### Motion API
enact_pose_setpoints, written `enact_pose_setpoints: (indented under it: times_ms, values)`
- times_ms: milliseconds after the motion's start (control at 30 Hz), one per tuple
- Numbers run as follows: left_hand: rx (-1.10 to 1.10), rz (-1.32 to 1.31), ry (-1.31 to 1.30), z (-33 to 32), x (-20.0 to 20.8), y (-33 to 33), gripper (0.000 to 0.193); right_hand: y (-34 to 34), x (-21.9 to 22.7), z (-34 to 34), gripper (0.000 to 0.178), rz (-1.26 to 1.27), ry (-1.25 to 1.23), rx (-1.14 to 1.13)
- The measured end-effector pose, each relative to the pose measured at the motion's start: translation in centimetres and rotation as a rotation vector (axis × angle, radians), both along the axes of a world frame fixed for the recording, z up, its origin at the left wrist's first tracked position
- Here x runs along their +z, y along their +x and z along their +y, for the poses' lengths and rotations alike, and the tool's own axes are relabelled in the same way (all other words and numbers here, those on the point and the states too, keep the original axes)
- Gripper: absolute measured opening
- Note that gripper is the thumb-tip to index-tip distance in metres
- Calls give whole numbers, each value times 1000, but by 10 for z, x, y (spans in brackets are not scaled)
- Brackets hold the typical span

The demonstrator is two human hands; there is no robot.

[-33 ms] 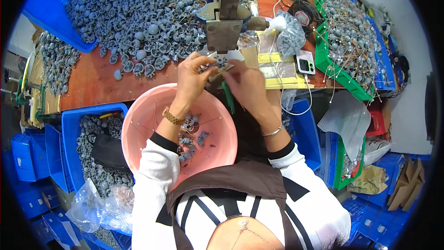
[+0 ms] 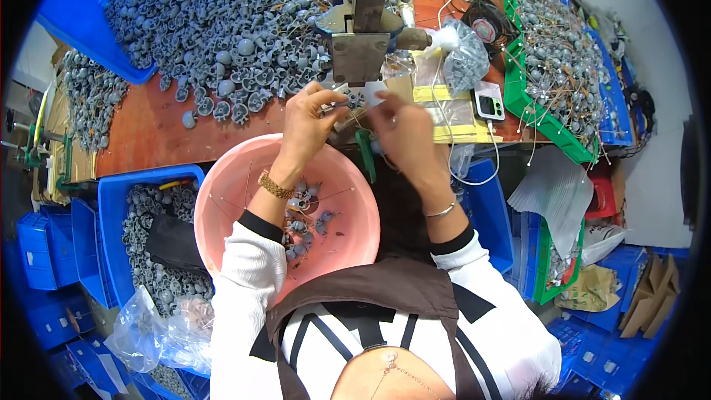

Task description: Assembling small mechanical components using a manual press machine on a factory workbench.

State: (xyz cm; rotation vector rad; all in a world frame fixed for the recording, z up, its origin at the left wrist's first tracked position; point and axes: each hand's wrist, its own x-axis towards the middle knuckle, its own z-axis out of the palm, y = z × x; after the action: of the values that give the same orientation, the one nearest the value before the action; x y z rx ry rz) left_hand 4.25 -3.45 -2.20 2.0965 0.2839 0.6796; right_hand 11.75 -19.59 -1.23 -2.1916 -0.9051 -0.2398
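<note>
My left hand [image 2: 315, 118] is at the table's front edge, just below the press head [image 2: 359, 59]. Its thumb and fingers are pinched together; what lies between them is too small to name. To its right is my right hand [image 2: 406, 141], its fingers smeared by motion. A thin pale wire [image 2: 358, 113] shows between the two hands. Behind them a few small grey parts [image 2: 354, 98] lie beside white paper under the press. Close below the hands sticks out a green handle [image 2: 365, 154].
A pink basin [image 2: 215, 207] with grey parts and wires sits under my left forearm. Grey plastic parts [image 2: 222, 37] are heaped at the back left. A phone [image 2: 489, 101] with a white cable lies right of the press, before a green tray [image 2: 544, 120] of wired parts.
My right hand has shifted slightly right and toward me, away from the left hand. My left hand stays nearly where it was.
</note>
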Motion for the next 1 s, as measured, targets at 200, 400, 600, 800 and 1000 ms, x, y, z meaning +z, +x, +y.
enact_pose_setpoints:
  times_ms: [200,400,600,800,1000]
  values:
    - [115,26,203,-16,2,0,20,124,63,26,25,750,841,246]
    - [181,60,147,-21,4,-5,19,67,136,21,14,165,749,354]
    - [174,198,513,-27,22,-13,8,-15,61,-46,28,-390,541,451]
    - [-121,156,289,-22,49,-50,23,32,142,-43,15,-130,1253,234]
    - [-517,605,-302,31,101,-151,16,132,76,-63,12,48,622,-73]
